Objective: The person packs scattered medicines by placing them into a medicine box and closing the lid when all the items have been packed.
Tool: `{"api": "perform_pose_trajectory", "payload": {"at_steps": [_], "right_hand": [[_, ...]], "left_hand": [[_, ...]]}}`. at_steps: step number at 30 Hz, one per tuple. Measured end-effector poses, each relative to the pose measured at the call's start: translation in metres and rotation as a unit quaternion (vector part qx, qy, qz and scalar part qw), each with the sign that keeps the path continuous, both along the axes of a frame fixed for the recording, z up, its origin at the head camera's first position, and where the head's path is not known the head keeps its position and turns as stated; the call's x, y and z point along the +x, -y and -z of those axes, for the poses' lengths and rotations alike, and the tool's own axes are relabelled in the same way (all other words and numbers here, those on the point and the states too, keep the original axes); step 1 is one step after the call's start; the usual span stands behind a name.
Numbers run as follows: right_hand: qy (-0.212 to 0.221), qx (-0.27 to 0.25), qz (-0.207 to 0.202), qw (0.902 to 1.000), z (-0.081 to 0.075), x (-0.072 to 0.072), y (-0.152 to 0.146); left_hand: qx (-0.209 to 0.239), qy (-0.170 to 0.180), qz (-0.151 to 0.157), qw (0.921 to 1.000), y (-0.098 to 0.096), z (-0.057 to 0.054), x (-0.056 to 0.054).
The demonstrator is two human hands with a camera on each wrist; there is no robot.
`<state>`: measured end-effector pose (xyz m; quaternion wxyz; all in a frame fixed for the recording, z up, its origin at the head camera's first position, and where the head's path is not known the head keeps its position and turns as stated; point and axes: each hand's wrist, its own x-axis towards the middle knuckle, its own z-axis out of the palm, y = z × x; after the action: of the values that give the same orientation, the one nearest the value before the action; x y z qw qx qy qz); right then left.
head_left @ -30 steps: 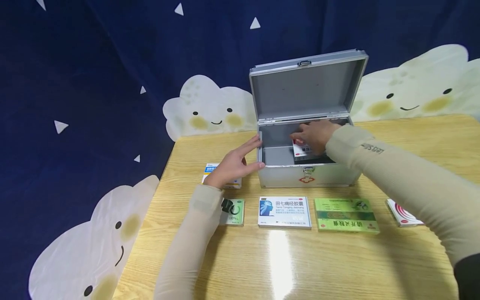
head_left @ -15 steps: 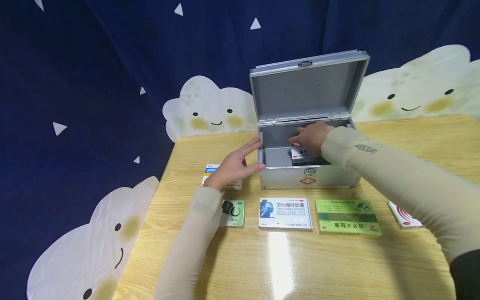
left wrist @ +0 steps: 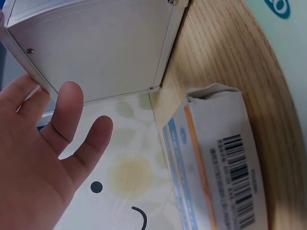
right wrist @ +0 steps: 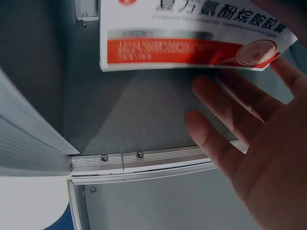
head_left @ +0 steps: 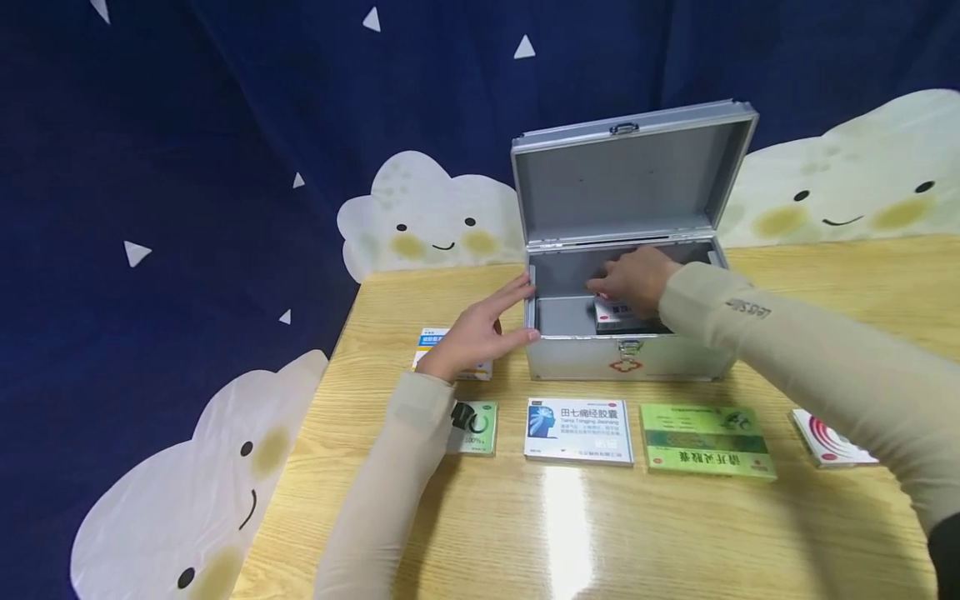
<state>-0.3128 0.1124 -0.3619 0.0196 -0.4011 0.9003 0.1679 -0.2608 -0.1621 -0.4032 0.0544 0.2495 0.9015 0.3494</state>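
A silver first-aid case [head_left: 577, 358] stands on the table with its lid raised. My right hand [head_left: 641, 279] reaches down inside it, over a white medicine box [head_left: 618, 317]. In the right wrist view this medicine box [right wrist: 144, 33] has a red band; my thumb lies over its face and the forefinger reaches behind its edge, while the other fingers spread loosely above the grey case floor. Fingers extended, my left hand [head_left: 480, 333] rests against the left rim of the case. The left wrist view has that hand [left wrist: 43, 143] beside the case's side wall [left wrist: 96, 52].
In front of the case lie a green-and-white box [head_left: 476, 429], a blue-and-white medicine box [head_left: 579, 432], a green medicine box [head_left: 708, 442] and a box with red rings [head_left: 832, 442]. Another white box [left wrist: 220, 158] sits below my left hand. A dark blue curtain [head_left: 247, 100] hangs behind.
The white medicine box in my right hand has come lower in the case, and less of its face shows. My left hand has stayed at the rim. The view has shifted slightly.
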Motion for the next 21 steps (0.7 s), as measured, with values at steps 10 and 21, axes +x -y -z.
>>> {"api": "perform_pose_trajectory", "payload": {"at_steps": [10,21], "right_hand": [[-0.008,0.017,-0.012,0.9998,0.0026,-0.0032,0.0012],[0.041,0.011,0.032,0.9986,0.004,-0.0072,0.0001]], "left_hand": [[0.005,-0.001,-0.004,1.0,0.0016,-0.0002,0.0021],[0.002,-0.004,0.001,1.0,0.0008,0.0005,0.0011]]}}
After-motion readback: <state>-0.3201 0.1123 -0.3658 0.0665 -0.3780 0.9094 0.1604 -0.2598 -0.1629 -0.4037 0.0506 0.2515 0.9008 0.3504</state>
